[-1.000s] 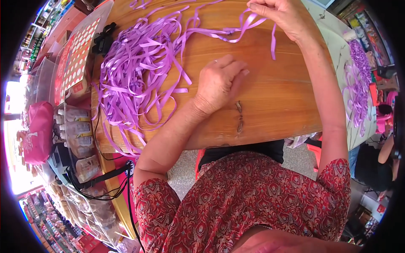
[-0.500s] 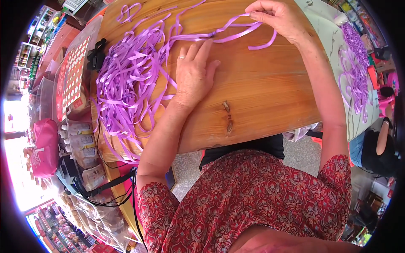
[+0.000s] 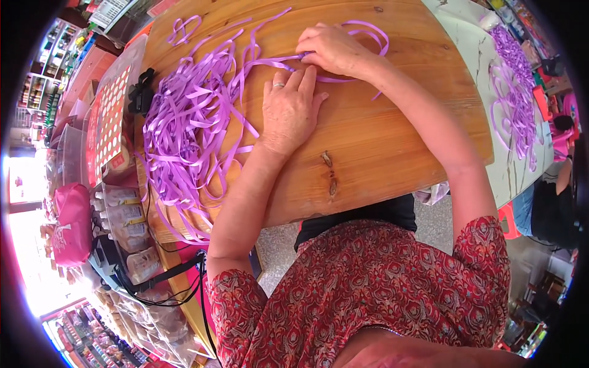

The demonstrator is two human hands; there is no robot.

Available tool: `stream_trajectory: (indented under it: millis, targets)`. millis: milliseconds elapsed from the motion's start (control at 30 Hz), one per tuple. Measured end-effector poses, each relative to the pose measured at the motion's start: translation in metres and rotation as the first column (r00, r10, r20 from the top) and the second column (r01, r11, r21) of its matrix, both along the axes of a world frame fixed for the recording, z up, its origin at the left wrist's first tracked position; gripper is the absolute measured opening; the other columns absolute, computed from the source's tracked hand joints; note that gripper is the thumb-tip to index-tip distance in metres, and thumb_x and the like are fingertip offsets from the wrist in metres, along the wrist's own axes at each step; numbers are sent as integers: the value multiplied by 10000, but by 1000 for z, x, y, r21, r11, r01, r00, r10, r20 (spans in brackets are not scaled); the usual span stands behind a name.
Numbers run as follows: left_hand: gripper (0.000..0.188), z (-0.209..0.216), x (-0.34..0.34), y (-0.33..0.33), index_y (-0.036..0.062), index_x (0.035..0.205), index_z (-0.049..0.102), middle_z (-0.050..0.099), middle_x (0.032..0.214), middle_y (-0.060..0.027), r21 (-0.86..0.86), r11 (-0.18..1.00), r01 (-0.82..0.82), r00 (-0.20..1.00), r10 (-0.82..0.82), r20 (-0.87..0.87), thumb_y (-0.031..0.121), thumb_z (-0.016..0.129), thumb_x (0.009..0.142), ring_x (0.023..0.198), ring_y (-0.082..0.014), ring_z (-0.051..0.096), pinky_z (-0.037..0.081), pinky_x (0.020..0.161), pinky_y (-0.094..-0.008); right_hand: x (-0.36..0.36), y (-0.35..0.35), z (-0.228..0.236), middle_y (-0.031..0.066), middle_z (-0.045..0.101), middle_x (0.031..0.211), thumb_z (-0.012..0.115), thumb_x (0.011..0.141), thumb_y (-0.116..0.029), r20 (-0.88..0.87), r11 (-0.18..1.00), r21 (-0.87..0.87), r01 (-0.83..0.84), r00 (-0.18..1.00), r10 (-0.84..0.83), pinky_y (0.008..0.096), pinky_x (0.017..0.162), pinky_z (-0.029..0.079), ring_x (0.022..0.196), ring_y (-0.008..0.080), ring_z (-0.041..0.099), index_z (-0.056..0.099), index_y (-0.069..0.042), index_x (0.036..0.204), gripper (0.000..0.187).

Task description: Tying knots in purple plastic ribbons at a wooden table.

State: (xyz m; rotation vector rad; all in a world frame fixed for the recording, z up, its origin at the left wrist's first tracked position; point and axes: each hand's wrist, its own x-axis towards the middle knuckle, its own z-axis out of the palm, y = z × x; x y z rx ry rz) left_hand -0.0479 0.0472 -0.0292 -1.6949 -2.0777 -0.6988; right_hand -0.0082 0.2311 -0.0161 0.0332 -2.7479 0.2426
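A single purple ribbon strand (image 3: 343,29) is pinched in the closed fingertips of the right hand (image 3: 334,49), its loop curling over the far side of that hand. The left hand (image 3: 289,110) is laid flat and open on the wooden tabletop (image 3: 399,141), fingers spread, a ring seen on one of them – nothing is gripped, though the strand is pressed near its fingertips. The big tangle of purple ribbons (image 3: 190,129) is heaped just to the left, touching the left hand's edge.

A snag is the likely trouble: the strand runs back into the heap, so a pull could drag neighbouring ribbons along or tighten a knot. Loose ends already hang over the near edge and could be slid off.

The tabletop is of bare varnished wood with a dark knot. A red dotted card (image 3: 107,119) and a black clip (image 3: 142,92) lie at the left – a pink bag (image 3: 70,224) and shop shelves are seen beyond. More ribbon (image 3: 515,104) is spread on a pale surface at the right
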Motion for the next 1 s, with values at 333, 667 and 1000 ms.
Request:
stream_trajectory:
  millis: [333, 667, 1000]
  targets:
    - [255, 4, -86, -58, 77, 883, 613, 650, 891, -101, -82, 931, -355, 926, 338, -170, 310, 669, 799, 838, -316, 597, 462, 731, -430, 44, 47, 26, 32, 667, 846, 613, 899, -159, -128, 652, -757, -38, 987, -92, 245, 704, 479, 768, 95, 598, 649, -48, 974, 138]
    - [264, -7, -101, -76, 89, 983, 648, 627, 944, -96, -42, 894, -446, 881, 429, -201, 303, 644, 830, 864, -334, 584, 467, 750, -445, 49, -1, 23, 41, 659, 823, 615, 884, -103, -83, 769, -639, -29, 996, -32, 250, 700, 489, 804, 118, 615, 656, -30, 949, 106]
    - [230, -3, -101, -77, 103, 887, 658, 624, 910, -73, -21, 877, -480, 853, 461, -243, 323, 643, 822, 862, -307, 583, 461, 737, -441, 0, -75, -11, 104, 562, 741, 711, 760, -292, -251, 990, 71, -120, 959, 134, 414, 712, 459, 825, 279, 584, 597, -38, 723, 282]
